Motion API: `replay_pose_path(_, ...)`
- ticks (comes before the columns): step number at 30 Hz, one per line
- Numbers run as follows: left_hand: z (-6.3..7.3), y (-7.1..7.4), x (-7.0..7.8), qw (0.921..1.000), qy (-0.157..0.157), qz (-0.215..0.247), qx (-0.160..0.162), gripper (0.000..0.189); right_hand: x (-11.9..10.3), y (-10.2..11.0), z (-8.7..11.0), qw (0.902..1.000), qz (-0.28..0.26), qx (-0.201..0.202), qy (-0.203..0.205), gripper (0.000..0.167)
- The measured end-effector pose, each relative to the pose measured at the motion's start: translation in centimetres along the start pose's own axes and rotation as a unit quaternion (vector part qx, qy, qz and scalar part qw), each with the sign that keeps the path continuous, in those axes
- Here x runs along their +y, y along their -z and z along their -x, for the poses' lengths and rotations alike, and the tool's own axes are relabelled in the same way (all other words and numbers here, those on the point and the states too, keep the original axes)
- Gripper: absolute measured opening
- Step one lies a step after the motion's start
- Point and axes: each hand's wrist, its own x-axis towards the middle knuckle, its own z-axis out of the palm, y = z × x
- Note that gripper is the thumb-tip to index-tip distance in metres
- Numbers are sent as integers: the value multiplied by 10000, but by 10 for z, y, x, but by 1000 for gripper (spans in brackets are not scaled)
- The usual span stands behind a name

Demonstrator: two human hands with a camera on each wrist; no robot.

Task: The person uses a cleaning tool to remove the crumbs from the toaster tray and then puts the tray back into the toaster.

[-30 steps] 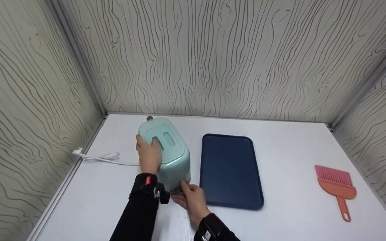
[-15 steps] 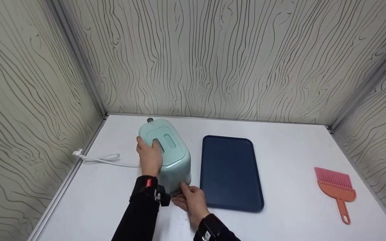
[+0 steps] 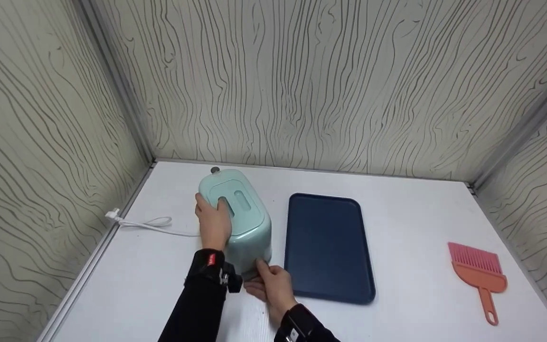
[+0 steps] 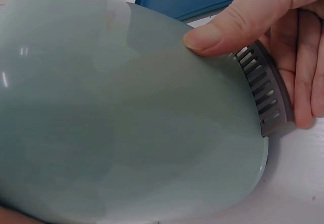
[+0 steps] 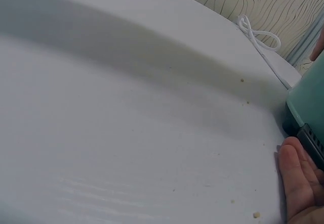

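A mint-green toaster (image 3: 250,222) stands on the white table, left of centre in the head view, with two slots in its top. My left hand (image 3: 212,227) grips it from the left, thumb at one slot and fingers over the side. At its near lower edge my right hand (image 3: 276,287) pinches the toaster. The left wrist view puts that thumb on the green wall, the other fingers behind a dark slotted strip (image 4: 266,95) at the base. In the right wrist view the right fingers (image 5: 298,183) lie low beside this strip. The toaster's far side is mostly hidden.
A dark blue tray (image 3: 328,247) lies just right of the toaster. Farther right is a small orange brush (image 3: 480,275) with pink bristles. A white power cord (image 3: 159,230) runs left to the table edge. Crumbs (image 5: 256,215) dot the table. Panels enclose the back and sides.
The head view has shifted slightly. Both hands stay in place on the toaster, which shows no clear movement.
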Motion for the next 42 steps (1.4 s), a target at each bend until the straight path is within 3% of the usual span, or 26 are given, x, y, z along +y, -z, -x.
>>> replay_pose_path(10,0,0,1,9999,77,37,-60,75,-3,0,5,9994,-13,260,-244,45)
replay_pose_path(21,-3,1,1,10000,46,39,-39,75,-5,0,13,9994,-286,17,-175,27)
replay_pose_path(31,-1,-1,0,10000,-34,64,5,76,-9,8,21,9992,-103,-72,-390,32)
replay_pose_path(42,-1,0,1,10000,-24,62,14,76,-3,8,25,9994,-113,-35,-323,32)
